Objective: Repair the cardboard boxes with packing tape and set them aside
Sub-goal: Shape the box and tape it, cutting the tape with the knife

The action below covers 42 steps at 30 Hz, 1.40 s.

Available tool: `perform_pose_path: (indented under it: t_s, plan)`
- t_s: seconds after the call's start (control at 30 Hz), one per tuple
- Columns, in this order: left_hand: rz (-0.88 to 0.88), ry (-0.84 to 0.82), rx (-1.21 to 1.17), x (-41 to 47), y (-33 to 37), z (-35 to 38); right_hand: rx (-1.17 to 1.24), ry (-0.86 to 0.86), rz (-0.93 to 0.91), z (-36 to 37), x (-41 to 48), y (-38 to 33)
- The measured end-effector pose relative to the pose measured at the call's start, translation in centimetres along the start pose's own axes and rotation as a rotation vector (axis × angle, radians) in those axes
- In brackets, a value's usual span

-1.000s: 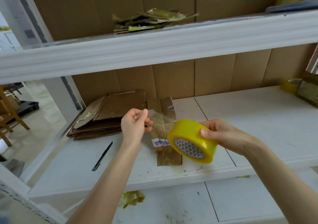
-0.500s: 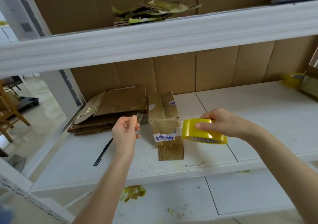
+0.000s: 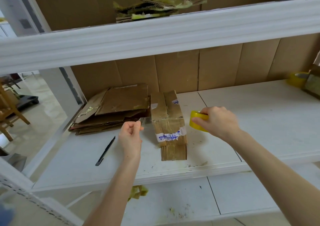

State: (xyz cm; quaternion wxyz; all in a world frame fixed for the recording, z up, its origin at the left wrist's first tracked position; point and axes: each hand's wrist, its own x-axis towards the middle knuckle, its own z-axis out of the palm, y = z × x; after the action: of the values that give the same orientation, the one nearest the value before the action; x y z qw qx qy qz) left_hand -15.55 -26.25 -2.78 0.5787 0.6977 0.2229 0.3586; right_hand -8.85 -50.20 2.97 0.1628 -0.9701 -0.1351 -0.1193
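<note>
Early days on this one: the left hand [image 3: 130, 135] is pinching the clear tape end [image 3: 144, 120] and the right hand [image 3: 219, 122] is gripping the yellow tape roll [image 3: 196, 120], one on either side of the flattened box [image 3: 168, 121] lying on the shelf [image 3: 259, 121]. Nothing's getting stuck down yet. The strip itself is barely showing, fingers are hiding most of the roll, and there's no telling whether the stack of flat cardboard [image 3: 119, 104] beside the box is done or waiting.

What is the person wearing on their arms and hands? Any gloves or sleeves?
No gloves. The left hand and the right hand are bare, with no rings that I can see. The left forearm and the right forearm are bare too: no sleeve, watch or bracelet shows anywhere up to the picture's edge.
</note>
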Motion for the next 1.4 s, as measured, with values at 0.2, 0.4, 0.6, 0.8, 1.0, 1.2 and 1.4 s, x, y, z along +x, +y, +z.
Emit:
perform_pose_path:
  t_s: [0.2, 0.4, 0.6, 0.8, 1.0, 1.2, 1.4]
  plan:
    - [0.054, 0.020, 0.135, 0.9, -1.2, 0.7, -0.013, 0.040, 0.025, 1.0, 1.1, 0.0]
    - [-0.090, -0.051, 0.181, 2.4, -2.5, 2.6, 0.008, 0.018, 0.027, 2.6, 2.5, 0.2]
    - [-0.169, -0.187, 0.118, 3.5, -2.8, 4.4, 0.189, -0.148, 0.021, 3.4, 4.2, 0.6]
    - [-0.110, -0.240, 0.105, 4.6, -3.5, 3.7, 0.198, -0.155, 0.012, 4.2, 3.7, 0.7]
    - [-0.072, -0.145, 0.310, 4.4, -2.4, 3.6, 0.164, -0.129, 0.037, 4.3, 3.2, 1.3]
    - [1.001, -0.359, 0.630, -0.5, 0.3, 5.0, 0.260, -0.159, 0.036, 4.4, 2.8, 1.7]
    - [1.027, -0.396, 0.968, -0.7, -1.3, 5.6, 0.492, -0.266, 0.015, 5.0, 1.6, 2.7]
